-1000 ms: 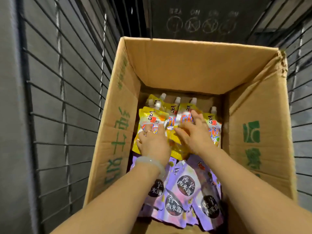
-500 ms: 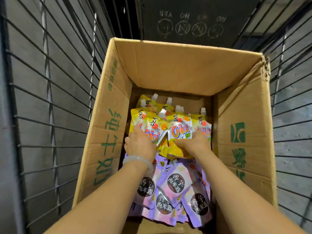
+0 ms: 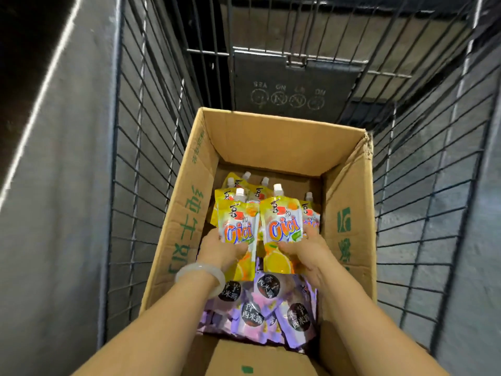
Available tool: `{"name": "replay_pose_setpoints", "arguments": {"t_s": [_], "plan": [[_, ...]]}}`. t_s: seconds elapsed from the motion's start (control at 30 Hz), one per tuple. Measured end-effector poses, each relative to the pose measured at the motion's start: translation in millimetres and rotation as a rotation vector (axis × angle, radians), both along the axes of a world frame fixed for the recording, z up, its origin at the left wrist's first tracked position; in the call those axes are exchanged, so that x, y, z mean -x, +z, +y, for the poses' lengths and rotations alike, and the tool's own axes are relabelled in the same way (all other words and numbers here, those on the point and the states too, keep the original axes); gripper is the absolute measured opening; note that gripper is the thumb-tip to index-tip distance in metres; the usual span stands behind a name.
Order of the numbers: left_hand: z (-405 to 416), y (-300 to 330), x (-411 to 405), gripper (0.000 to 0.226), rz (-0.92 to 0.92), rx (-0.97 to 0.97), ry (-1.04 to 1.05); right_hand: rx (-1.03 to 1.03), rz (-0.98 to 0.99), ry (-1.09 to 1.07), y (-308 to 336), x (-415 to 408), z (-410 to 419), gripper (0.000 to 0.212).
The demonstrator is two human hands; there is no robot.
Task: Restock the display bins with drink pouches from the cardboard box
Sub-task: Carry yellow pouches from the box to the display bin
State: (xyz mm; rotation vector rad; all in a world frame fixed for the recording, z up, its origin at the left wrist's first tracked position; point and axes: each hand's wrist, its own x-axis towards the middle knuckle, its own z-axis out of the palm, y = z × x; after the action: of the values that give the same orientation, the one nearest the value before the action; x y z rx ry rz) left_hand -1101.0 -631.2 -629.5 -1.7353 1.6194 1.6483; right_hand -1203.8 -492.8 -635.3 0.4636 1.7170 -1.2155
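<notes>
An open cardboard box (image 3: 271, 137) stands inside a wire cart. Yellow drink pouches with white caps fill its far half, and purple pouches (image 3: 252, 313) lie in the near half. My left hand (image 3: 221, 249), with a pale bangle on the wrist, grips the lower part of a yellow pouch (image 3: 237, 221) held upright. My right hand (image 3: 306, 251) grips a second yellow pouch (image 3: 282, 222) beside it. Both pouches are raised above the others. More yellow pouches (image 3: 257, 191) stay behind them in the box.
The black wire cart (image 3: 151, 158) encloses the box on the left, right and far side. A dark plastic panel (image 3: 292, 85) with round symbols hangs at the cart's far end. Grey floor shows through the wires. A box flap (image 3: 244, 359) lies at the near edge.
Both hands have closed on yellow pouches and lifted them upright out of the pile. The view has pulled back, so more of the cart shows.
</notes>
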Motion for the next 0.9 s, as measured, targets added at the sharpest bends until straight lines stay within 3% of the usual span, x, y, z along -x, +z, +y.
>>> {"name": "replay_pose_setpoints", "arguments": {"t_s": [0.1, 0.33, 0.43, 0.67, 0.9], "plan": [[0.3, 36.7, -5.6, 0.038, 0.107, 0.019, 0.018, 0.119, 0.064, 0.052, 38.8, 1.8, 2.2, 0.045], [36.8, 138.8, -49.5, 0.046, 0.406, 0.046, 0.236, 0.460, 0.180, 0.189, 148.9, -15.4, 14.4, 0.029], [69.2, 179.3, -88.7, 0.038, 0.527, 0.094, 0.375, 0.552, 0.212, 0.311, 188.7, -40.3, 32.2, 0.025], [147.2, 254.5, -208.8, 0.036, 0.646, 0.222, 0.666, 0.672, 0.218, 0.590, 262.8, -133.3, 62.2, 0.025], [218.1, 294.3, -364.5, 0.042, 0.686, 0.412, 0.996, 0.815, 0.138, 0.886, 307.7, -282.8, 71.2, 0.022]]}}
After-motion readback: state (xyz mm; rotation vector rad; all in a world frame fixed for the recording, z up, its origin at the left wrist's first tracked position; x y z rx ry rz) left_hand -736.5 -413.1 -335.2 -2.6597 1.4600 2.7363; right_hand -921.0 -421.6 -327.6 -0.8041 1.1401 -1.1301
